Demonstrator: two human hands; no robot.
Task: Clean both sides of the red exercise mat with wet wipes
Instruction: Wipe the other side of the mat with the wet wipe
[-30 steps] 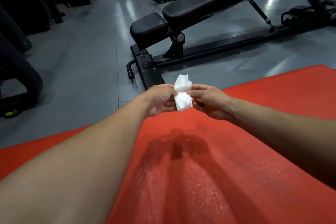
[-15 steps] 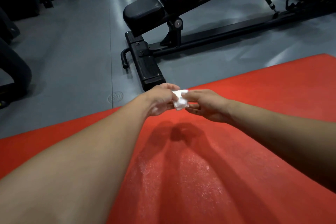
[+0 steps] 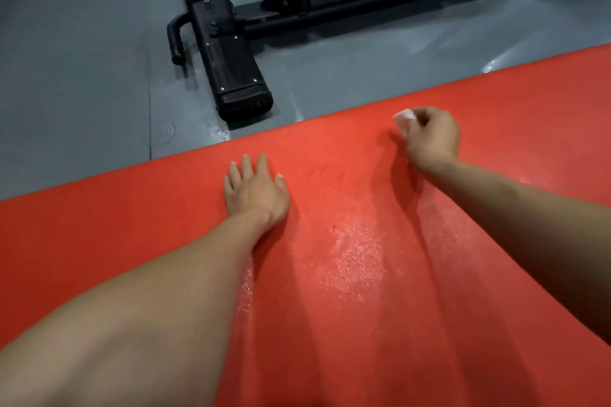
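The red exercise mat lies flat on the floor and fills the lower part of the head view; a damp, shiny patch shows in its middle. My left hand rests flat on the mat, palm down, fingers spread, holding nothing. My right hand is further right and nearer the mat's far edge, fingers curled around a small bunched white wet wipe that presses on the mat. Only a corner of the wipe shows beyond my fingers.
A black weight bench base with a curved handle stands on the grey floor just beyond the mat's far edge, its foot close to the mat. Its long rail runs off to the upper right.
Both hands were together in the air folding the wipe. Now they have parted: the left lies flat on the mat, the right has carried the wipe down onto the mat. The view tilted down.
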